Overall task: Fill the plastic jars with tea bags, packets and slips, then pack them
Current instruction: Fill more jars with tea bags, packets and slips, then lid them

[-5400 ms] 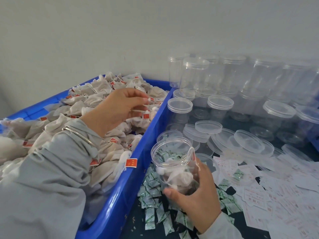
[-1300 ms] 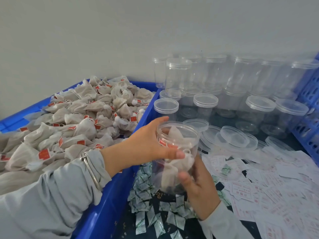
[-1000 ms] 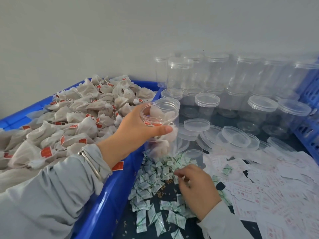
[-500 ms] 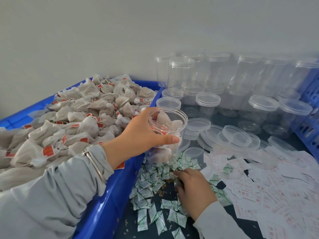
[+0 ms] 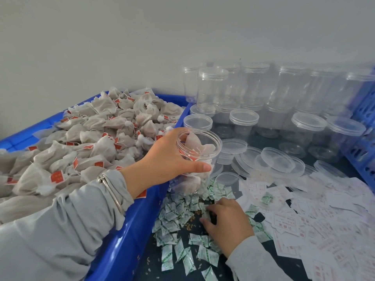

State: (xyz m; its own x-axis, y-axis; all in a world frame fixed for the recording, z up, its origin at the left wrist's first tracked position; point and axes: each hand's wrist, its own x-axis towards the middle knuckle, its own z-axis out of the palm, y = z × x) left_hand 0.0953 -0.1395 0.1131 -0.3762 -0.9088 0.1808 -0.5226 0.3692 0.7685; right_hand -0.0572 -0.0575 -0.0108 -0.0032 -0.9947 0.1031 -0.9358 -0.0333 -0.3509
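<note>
My left hand point(image 5: 168, 161) grips an open clear plastic jar point(image 5: 199, 147) with tea bags inside, held next to the blue bin's right wall. My right hand point(image 5: 227, 222) lies palm down on a heap of small green-and-white packets point(image 5: 178, 216), fingers curled among them; whether it holds one is hidden. A blue bin point(image 5: 129, 230) on the left is piled with beige tea bags point(image 5: 97, 142) bearing red tags. White printed slips point(image 5: 316, 216) lie scattered at right.
Several empty clear jars point(image 5: 243, 122), some capped, stand stacked against the wall. Loose clear lids point(image 5: 278, 159) lie in front of them. A blue crate point(image 5: 363, 142) stands at the right edge. Small grains dot the dark tabletop.
The jar passed from my right hand to my left, which lifted it toward the bin. My right hand dropped onto the green packets and has been picking among them.
</note>
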